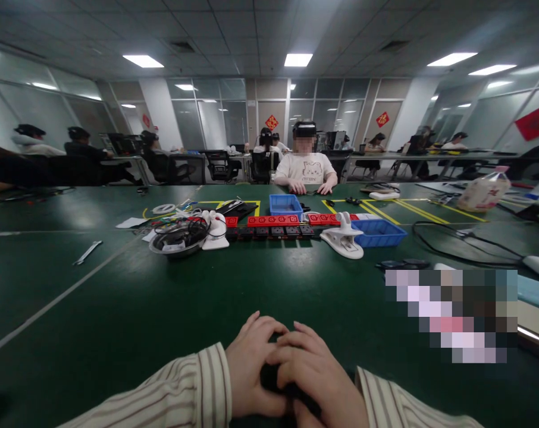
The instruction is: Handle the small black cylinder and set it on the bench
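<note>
Black object point(269, 376) lay at the green counter point(162, 309), on the near side of the red sockets point(272, 220); beyond them, a co-worker point(306, 172) sat under ceiling lights point(298, 60). Mostly hidden, its shape was unclear. Left hand point(254, 365) and right hand point(318, 368) covered it, fingers bent; whether grasping, I could not tell.

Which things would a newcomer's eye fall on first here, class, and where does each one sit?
Probably the red socket strips, lined up across the middle of the green table, with a metal bowl near their left end and a blue tray near their right. Next, at bottom centre, the left hand and right hand meet over a dark object, mostly covered.
</note>
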Demonstrator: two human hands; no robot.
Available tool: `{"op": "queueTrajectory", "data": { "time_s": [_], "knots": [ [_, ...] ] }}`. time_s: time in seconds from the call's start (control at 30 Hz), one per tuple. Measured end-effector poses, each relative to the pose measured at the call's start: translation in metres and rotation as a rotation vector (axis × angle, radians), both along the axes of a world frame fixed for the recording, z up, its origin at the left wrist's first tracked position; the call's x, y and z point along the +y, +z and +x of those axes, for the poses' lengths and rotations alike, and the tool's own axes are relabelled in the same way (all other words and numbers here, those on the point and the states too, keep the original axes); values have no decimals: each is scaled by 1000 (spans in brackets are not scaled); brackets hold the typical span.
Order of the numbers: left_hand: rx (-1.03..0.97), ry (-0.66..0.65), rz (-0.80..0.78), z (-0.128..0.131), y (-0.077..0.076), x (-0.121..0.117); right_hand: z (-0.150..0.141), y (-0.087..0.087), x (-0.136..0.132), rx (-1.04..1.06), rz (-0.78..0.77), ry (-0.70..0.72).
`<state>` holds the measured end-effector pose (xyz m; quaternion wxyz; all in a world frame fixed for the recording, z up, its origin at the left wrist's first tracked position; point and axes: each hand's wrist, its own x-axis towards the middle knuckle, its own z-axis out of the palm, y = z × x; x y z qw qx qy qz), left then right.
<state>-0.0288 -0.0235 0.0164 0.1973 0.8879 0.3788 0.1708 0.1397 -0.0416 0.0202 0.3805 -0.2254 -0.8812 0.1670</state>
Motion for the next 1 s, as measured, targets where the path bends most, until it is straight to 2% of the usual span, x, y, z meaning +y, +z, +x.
{"op": "queueTrajectory", "data": {
  "time_s": [0.1,0.2,0.3,0.4,0.47,0.57,0.67,0.83,0.9,1.0],
  "knots": [
    [22,-19,13,0,0,0,3,-4,2,-63,87,66],
    [3,11,0,-1,1,-2,6,-1,-1,-119,76,74],
    [-1,67,43,0,0,-10,5,4,-6,-4,22,-64],
    [-16,188,109,5,-2,-20,2,2,-10,107,-56,-221],
    [-49,259,129,9,-3,-25,-2,1,-11,118,-90,-276],
    [-67,263,132,10,-3,-26,-6,2,-12,53,-114,-313],
    [-50,200,81,7,-2,-21,-7,7,-13,17,-124,-258],
    [-24,22,-22,0,-3,-9,1,12,-8,14,7,29],
    [-36,3,-28,-1,-5,-7,4,12,-5,-59,55,110],
    [-54,13,-30,-1,-5,-6,7,11,-4,-125,78,148]
  ]
}}
